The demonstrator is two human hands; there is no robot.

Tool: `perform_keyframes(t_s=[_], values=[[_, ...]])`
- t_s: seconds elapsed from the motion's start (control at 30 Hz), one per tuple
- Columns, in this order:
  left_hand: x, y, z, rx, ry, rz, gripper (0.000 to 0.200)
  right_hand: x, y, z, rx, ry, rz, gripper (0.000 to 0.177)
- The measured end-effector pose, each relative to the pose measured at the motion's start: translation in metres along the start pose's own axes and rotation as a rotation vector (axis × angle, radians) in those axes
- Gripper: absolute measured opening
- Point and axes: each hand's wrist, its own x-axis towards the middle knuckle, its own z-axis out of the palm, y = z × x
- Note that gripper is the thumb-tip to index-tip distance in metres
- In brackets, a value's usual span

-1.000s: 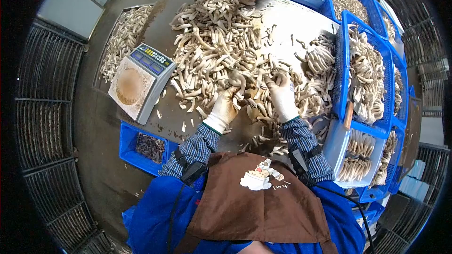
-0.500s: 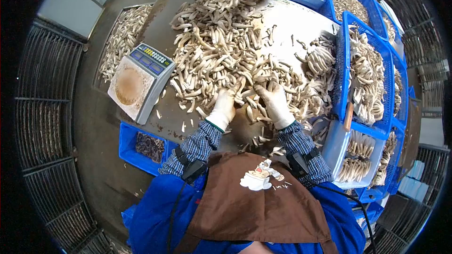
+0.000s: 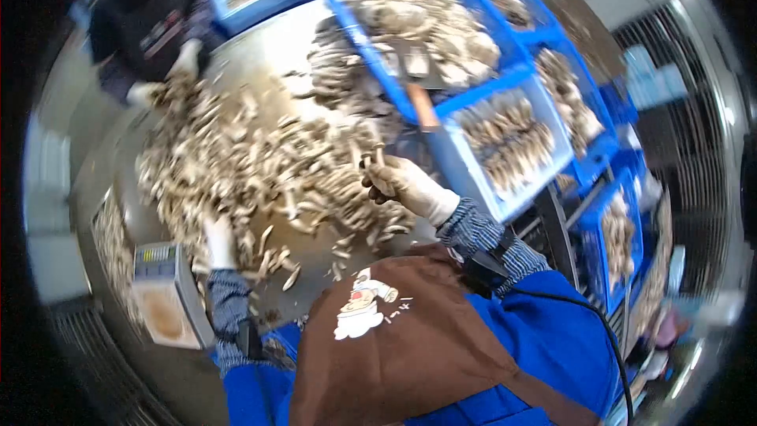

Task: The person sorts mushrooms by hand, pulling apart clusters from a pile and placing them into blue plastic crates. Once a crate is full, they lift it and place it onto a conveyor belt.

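A big pile of long pale-stemmed mushrooms [image 3: 229, 154] covers the metal table. My right hand [image 3: 408, 188], in a white glove with soiled fingertips, is closed around a few mushrooms with dark caps, held above the pile's right side near the light-blue bin. Within that light-blue bin [image 3: 505, 203], mushrooms lie in neat rows. My left hand [image 3: 219, 241], also gloved, is at the near left edge of the pile, beside the scale. Its fingers are blurred and partly lost among the mushrooms, so their grip cannot be made out.
A digital scale [image 3: 164, 300] stands at the lower left. Blue crates [image 3: 516, 75] of mushrooms line the right side, and a wooden handle [image 3: 423, 107] sticks out between crate and bin. Across the table a co-worker [image 3: 154, 31] has gloved hands at the pile.
The view has swung to the right. My hands, both at the pile's near edge before, have moved apart: the right is now raised with mushrooms in it, the left is near the scale.
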Motion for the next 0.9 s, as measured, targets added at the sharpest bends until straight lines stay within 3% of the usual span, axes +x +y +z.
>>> perform_keyframes(t_s=[0.03, 0.07, 0.1, 0.13, 0.17, 0.2, 0.23, 0.27, 0.3, 0.33, 0.37, 0.4, 0.43, 0.47, 0.5, 0.53, 0.6, 0.67, 0.7, 0.73, 0.8, 0.9], values=[[0.046, -0.043, -0.025, 0.219, -0.003, 0.193, 0.058, -0.013, 0.014, -0.035, -0.098, 0.128, -0.168, 0.025], [0.092, -0.080, -0.045, 0.426, 0.016, 0.390, 0.059, -0.039, -0.008, -0.046, 0.289, 0.103, -0.152, 0.024], [0.091, -0.073, -0.041, 0.584, 0.060, 0.405, 0.057, -0.057, -0.003, -0.079, 0.203, 0.204, -0.331, 0.025], [0.087, -0.056, -0.043, 0.742, 0.116, 0.416, 0.056, -0.084, -0.004, -0.098, 0.398, 0.302, -0.288, 0.030], [0.037, -0.010, -0.010, 0.788, 0.072, 0.297, 0.056, -0.099, 0.008, -0.176, 0.154, 0.360, -0.333, 0.035], [0.070, -0.034, -0.016, 1.041, 0.177, 0.405, 0.052, -0.120, 0.015, -0.228, -0.753, 0.700, -0.259, 0.040], [0.062, -0.017, -0.005, 1.288, 0.171, 0.495, 0.051, -0.131, 0.008, -0.245, -1.299, 0.849, -0.696, 0.015], [0.051, 0.007, 0.009, 1.551, 0.185, 0.557, 0.051, -0.153, 0.021, -0.294, -1.556, 0.854, -0.322, 0.019], [0.060, 0.006, 0.011, 1.490, 0.194, 0.633, 0.041, -0.160, 0.035, -0.334, -1.792, 0.815, 0.054, 0.028], [0.078, -0.002, 0.017, 1.424, 0.205, 0.714, 0.032, -0.164, 0.010, -0.321, -1.656, 0.858, 0.053, 0.024], [0.092, 0.002, 0.026, 1.425, 0.176, 0.787, 0.034, -0.154, 0.034, -0.396, -1.881, 0.686, 0.583, 0.024], [0.082, 0.024, 0.051, 1.232, 0.083, 0.649, 0.028, -0.156, 0.028, -0.407, -1.738, 0.819, 0.563, 0.036], [0.091, 0.022, 0.070, 1.026, 0.027, 0.585, 0.024, -0.157, 0.042, -0.432, -1.831, 1.006, 0.189, 0.037], [0.065, 0.052, 0.100, 1.185, 0.057, 0.882, 0.023, -0.153, 0.054, -0.450, -1.871, 1.190, -0.195, 0.039], [0.081, 0.051, 0.124, 1.154, -0.021, 0.866, 0.025, -0.149, 0.039, -0.432, -1.797, 1.079, 0.034, 0.039], [0.078, 0.059, 0.147, 1.101, -0.083, 1.033, 0.031, -0.151, 0.014, -0.410, -1.712, 0.965, 0.257, 0.040], [0.089, 0.062, 0.189, 1.129, -0.288, 1.116, 0.047, -0.151, -0.008, -0.394, -1.729, 0.943, 0.359, 0.042], [0.094, 0.060, 0.223, 1.298, -0.468, 1.082, 0.064, -0.161, 0.000, -0.393, -1.784, 0.981, -0.084, 0.041], [0.100, 0.055, 0.232, 1.354, -0.552, 0.953, 0.066, -0.157, -0.008, -0.379, -1.564, 1.084, -0.200, 0.035], [0.105, 0.053, 0.241, 1.403, -0.634, 0.824, 0.067, -0.157, -0.017, -0.357, -1.563, 1.090, -0.195, 0.035], [0.098, 0.053, 0.247, 1.390, -0.564, 0.875, 0.061, -0.156, -0.033, -0.306, -1.353, 0.901, -0.549, 0.034], [0.091, 0.050, 0.232, 1.142, -0.453, 0.639, 0.042, -0.133, -0.038, -0.236, -1.256, 0.709, -0.816, 0.034]])
